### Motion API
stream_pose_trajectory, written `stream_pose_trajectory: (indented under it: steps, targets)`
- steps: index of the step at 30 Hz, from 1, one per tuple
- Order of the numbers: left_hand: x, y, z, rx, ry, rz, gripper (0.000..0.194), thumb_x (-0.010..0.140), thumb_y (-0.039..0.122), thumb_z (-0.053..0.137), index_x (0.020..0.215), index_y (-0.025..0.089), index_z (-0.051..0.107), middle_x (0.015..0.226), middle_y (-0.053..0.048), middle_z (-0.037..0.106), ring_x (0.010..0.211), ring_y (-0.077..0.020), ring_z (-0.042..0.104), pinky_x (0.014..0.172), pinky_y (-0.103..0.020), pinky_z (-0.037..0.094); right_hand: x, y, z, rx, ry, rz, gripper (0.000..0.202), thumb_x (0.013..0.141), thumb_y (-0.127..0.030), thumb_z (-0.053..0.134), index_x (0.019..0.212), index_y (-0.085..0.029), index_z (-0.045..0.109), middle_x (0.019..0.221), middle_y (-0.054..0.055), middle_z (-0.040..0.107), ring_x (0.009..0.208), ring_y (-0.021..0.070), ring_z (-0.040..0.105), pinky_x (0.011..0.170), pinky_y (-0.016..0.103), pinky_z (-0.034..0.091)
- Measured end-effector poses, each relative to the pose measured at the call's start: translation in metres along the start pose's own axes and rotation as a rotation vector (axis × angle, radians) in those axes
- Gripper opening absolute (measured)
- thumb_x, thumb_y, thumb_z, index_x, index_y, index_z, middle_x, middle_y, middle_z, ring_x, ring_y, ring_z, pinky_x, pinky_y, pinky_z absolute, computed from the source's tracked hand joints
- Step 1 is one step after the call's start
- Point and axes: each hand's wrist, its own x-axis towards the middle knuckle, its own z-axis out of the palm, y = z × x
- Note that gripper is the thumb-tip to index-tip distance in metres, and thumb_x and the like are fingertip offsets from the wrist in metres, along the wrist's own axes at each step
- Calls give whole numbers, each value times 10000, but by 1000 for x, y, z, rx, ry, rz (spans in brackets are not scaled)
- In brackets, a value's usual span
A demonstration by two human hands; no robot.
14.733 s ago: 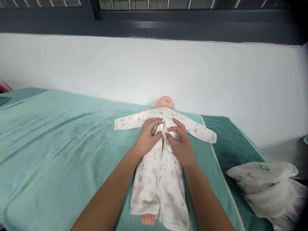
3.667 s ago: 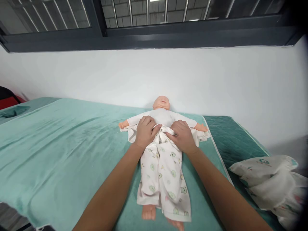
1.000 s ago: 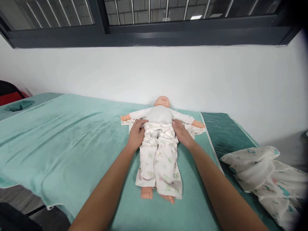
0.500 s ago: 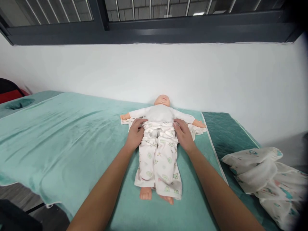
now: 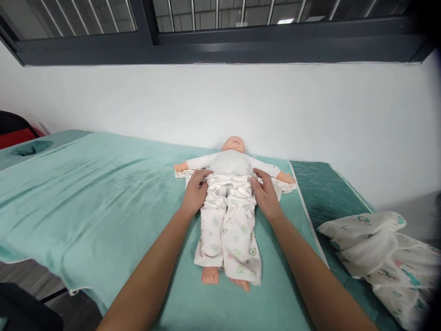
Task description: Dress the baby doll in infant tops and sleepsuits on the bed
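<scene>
A baby doll (image 5: 233, 162) lies on its back with both arms spread, its head toward the wall. Printed white trousers (image 5: 237, 230) cover its legs up to the waist, and its bare feet show below the cuffs. Part of a printed garment (image 5: 285, 186) lies spread under the doll's arms. At the left side of the waist, my left hand (image 5: 197, 191) is closed on the trousers' waistband, fingers bent over its edge. My right hand (image 5: 265, 193) touches the waistband's right side, with thumb and forefinger a little apart.
A teal cover (image 5: 113, 202) lies under the doll. Crumpled printed cloth (image 5: 386, 257) rests on a darker green quilted mat (image 5: 313, 188) at the right. Behind are a white wall (image 5: 155, 101) and a barred window. A red and black object (image 5: 17, 133) sits far left.
My right hand's thumb and forefinger have shifted slightly outward from the waistband. The whole view has moved a little; the doll and my left hand look otherwise the same.
</scene>
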Motion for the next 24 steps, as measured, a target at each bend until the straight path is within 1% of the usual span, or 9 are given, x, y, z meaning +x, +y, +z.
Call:
stream_pose_trajectory:
  steps: [3, 5, 8, 11, 13, 16, 20, 24]
  targets:
    - [0, 0, 0, 0, 2, 1, 451, 786, 48, 433, 1127, 259, 638, 1190, -34, 585, 1150, -186, 544, 936, -334, 490, -2, -5, -2, -5, 34, -17, 458, 925, -525, 503, 1277, -235, 540, 1335, 106, 528, 1276, 238, 474, 1047, 432, 442]
    - [0, -1, 0, 3, 6, 6, 454, 784, 48, 434, 1131, 259, 638, 1189, -35, 586, 1151, -187, 544, 941, -336, 489, -3, -9, -4, -42, 38, -77, 419, 932, -500, 503, 1263, -248, 547, 1321, 98, 535, 1274, 239, 474, 1062, 442, 430]
    - [0, -1, 0, 12, 6, 13, 471, 779, 40, 427, 1138, 262, 636, 1196, -36, 587, 1158, -188, 544, 955, -347, 486, -5, -16, -4, -121, -19, -199, 359, 942, -462, 497, 1244, -280, 561, 1337, 77, 536, 1305, 245, 450, 1123, 467, 361]
    - [-1, -1, 0, 13, 6, 25, 476, 772, 35, 420, 1131, 261, 636, 1188, -37, 589, 1162, -187, 543, 956, -348, 487, -7, -21, -4, -178, -99, -261, 384, 916, -464, 548, 1263, -298, 551, 1393, 63, 498, 1346, 255, 407, 1163, 478, 295]
    - [-1, 0, 0, 12, 7, 31, 469, 768, 35, 420, 1119, 259, 638, 1177, -37, 590, 1159, -186, 543, 953, -346, 488, -8, -21, -3, -195, -128, -264, 448, 869, -488, 616, 1271, -305, 538, 1425, 56, 462, 1368, 263, 374, 1173, 479, 272]
    - [-1, 1, 0, 9, 2, 43, 449, 770, 38, 421, 1098, 257, 636, 1166, -36, 588, 1151, -182, 542, 943, -335, 487, -9, -21, -4, -202, -140, -240, 498, 799, -519, 694, 1221, -299, 547, 1449, 56, 419, 1386, 275, 339, 1180, 483, 248]
    - [0, 3, -1, 19, -6, 52, 411, 764, 37, 420, 1048, 251, 626, 1140, -34, 585, 1125, -181, 546, 934, -331, 481, -8, -21, -6, -222, -158, -218, 494, 760, -545, 720, 1144, -286, 547, 1471, 68, 382, 1398, 301, 308, 1168, 508, 249]
    - [0, 4, -1, 33, -11, 67, 363, 735, 25, 416, 970, 235, 598, 1118, -37, 580, 1105, -182, 545, 931, -328, 470, -6, -21, -5, -273, -152, -243, 485, 736, -571, 731, 1075, -279, 544, 1467, 67, 391, 1389, 316, 305, 1152, 521, 263]
